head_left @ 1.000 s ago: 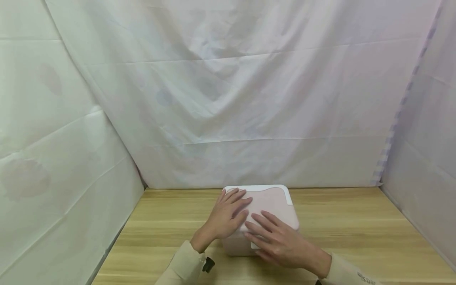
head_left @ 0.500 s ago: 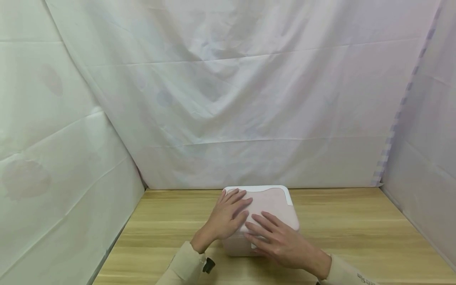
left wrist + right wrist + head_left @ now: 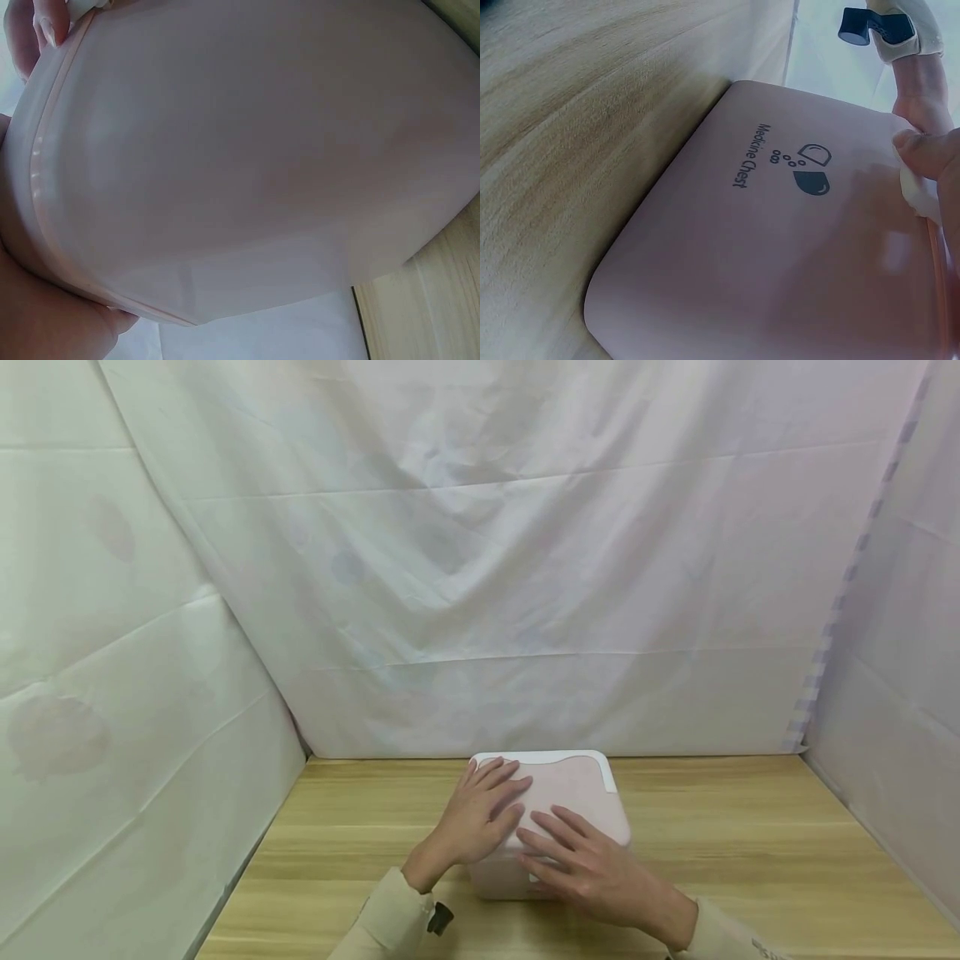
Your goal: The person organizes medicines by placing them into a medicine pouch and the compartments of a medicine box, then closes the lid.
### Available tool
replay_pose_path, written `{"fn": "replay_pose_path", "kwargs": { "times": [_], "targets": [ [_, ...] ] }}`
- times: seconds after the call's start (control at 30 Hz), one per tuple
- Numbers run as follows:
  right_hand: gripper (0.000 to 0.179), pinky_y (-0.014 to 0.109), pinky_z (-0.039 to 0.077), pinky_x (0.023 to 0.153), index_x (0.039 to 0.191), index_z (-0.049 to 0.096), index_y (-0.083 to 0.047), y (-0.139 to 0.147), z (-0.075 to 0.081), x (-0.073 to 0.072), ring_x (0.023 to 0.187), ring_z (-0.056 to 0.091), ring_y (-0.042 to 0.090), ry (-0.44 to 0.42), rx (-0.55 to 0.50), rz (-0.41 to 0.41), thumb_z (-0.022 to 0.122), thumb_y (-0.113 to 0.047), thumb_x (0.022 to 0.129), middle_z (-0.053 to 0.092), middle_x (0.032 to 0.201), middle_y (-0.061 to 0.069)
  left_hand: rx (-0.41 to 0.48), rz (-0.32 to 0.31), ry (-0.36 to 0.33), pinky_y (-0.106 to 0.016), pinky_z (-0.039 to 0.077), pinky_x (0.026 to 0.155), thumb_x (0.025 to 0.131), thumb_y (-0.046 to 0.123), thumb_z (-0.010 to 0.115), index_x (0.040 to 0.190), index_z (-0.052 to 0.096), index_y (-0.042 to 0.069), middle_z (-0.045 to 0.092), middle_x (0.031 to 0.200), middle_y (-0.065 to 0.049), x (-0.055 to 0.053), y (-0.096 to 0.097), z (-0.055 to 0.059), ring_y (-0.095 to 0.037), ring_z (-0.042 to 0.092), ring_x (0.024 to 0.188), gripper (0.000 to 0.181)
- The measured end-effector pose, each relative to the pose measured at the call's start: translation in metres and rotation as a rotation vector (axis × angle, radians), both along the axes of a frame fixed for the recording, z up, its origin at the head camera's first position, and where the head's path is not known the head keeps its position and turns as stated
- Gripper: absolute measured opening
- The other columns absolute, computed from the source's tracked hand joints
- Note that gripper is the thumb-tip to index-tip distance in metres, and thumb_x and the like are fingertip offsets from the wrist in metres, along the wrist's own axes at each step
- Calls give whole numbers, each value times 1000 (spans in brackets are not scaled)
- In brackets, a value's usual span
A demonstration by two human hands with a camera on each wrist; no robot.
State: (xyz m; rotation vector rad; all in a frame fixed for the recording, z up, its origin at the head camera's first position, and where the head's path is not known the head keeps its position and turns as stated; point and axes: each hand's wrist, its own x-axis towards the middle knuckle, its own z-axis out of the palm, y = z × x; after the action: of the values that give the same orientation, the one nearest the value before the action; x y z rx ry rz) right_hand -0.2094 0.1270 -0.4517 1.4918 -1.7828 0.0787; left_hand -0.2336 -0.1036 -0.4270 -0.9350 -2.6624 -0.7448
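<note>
A pale pink medicine chest (image 3: pixel 573 787) stands on the wooden table, its lid down. A white strip (image 3: pixel 600 763) runs along the lid's back and right edges. My left hand (image 3: pixel 477 814) rests on the lid's left side with fingers spread. My right hand (image 3: pixel 596 870) lies over the front edge, its fingers extended onto the lid. In the right wrist view, its thumb (image 3: pixel 922 152) touches the white latch (image 3: pixel 915 187) at the lid seam. "Medicine Chest" and a capsule picture (image 3: pixel 812 169) are printed on the front. The left wrist view is mostly filled by the chest's side (image 3: pixel 225 165).
The wooden table (image 3: pixel 337 827) extends to both sides of the chest. A white curtain (image 3: pixel 480 610) hangs behind it, with more white cloth on the left and right. A black clip-like piece (image 3: pixel 439 918) is attached at the left sleeve cuff.
My right hand's fingers shift very slightly at the chest's front edge. The left hand and the chest stay in place.
</note>
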Motion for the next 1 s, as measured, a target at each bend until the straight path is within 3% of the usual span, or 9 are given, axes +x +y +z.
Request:
{"fn": "replay_pose_path", "kwargs": {
  "times": [1.0],
  "targets": [
    [36, 53, 51, 92, 118, 71, -15, 1, -3, -2, 117, 62, 35, 76, -18, 6, 37, -20, 108, 62, 133, 14, 2, 5, -15, -60, 12, 120, 102, 36, 45, 140, 58, 19, 45, 153, -5, 1, 0, -1, -29, 31, 146, 43]
  ]
}}
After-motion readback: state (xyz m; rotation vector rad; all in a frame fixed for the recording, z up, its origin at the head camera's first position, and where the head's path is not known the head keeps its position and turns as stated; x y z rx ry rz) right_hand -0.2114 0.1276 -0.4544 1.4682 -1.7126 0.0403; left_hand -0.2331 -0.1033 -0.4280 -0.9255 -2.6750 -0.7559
